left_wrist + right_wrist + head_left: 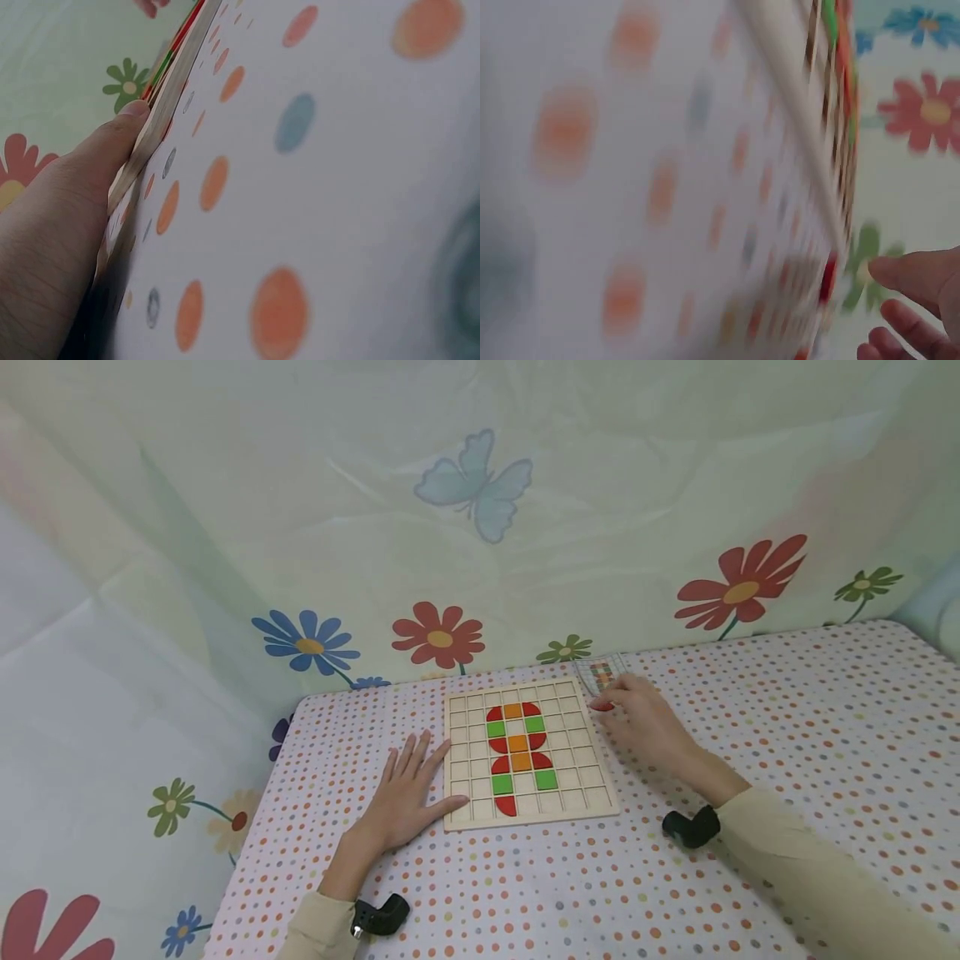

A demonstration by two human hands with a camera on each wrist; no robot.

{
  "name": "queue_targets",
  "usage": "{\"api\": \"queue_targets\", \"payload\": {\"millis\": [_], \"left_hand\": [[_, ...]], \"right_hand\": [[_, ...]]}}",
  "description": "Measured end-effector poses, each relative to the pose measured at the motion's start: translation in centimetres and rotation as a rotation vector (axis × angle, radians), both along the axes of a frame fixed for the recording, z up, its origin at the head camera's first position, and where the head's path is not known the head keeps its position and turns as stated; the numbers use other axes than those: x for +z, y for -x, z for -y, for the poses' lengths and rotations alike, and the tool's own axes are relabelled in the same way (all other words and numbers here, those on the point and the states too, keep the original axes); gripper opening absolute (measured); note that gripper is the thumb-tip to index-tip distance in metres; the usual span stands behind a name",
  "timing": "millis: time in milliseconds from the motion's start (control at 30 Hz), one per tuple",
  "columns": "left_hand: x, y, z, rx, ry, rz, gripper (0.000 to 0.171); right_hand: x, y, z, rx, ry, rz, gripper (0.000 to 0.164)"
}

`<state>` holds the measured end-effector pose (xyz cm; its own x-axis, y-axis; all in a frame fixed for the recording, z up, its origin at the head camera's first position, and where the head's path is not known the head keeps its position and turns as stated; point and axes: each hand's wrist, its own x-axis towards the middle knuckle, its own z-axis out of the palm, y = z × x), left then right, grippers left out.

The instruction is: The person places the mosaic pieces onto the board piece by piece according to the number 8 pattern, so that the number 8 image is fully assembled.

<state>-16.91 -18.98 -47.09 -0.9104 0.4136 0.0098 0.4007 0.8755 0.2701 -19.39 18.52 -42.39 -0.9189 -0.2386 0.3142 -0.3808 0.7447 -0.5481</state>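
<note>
A light wooden grid board [592,793] lies on the table with red rounded tiles [506,807], green square tiles [547,779] and orange square tiles [519,762] in its middle columns. My left hand [401,802] rests at the board's left edge, fingers spread; its thumb [124,131] touches the rim. Past the right edge, my right hand [645,727] hovers low with bent fingers over a loose red piece [603,706]. In the right wrist view this red piece [828,277] lies apart from the thumb and fingers, with nothing visible between them.
Behind the right hand lies a small card [600,670] printed with a coloured tile pattern, partly covered by the fingers. A dotted cloth [540,885] covers the table. A flowered curtain [337,568] hangs directly behind its back edge.
</note>
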Motion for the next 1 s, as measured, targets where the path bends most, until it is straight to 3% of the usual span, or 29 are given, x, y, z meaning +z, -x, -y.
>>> {"api": "queue_targets", "payload": {"millis": [167,300,567,1000], "left_hand": [[-0.1,0.0,0.2,-0.001,0.009,0.003,0.092],[-0.1,0.0,0.2,-0.001,0.010,0.005,0.092],[0.2,-0.2,0.2,0.005,0.006,0.010,0.092],[0.2,0.0,0.0,0.003,-0.005,0.028,0.092]], "right_hand": [[-1.0,1.1,-5.3,-0.088,-0.057,0.077,0.026],[-1.7,1.2,-7.3,-0.140,-0.040,0.168,0.032],[-0.9,1.3,-7.2,-0.211,-0.021,0.247,0.035],[-0.8,1.1,-7.5,-0.218,0.041,0.214,0.032]]}}
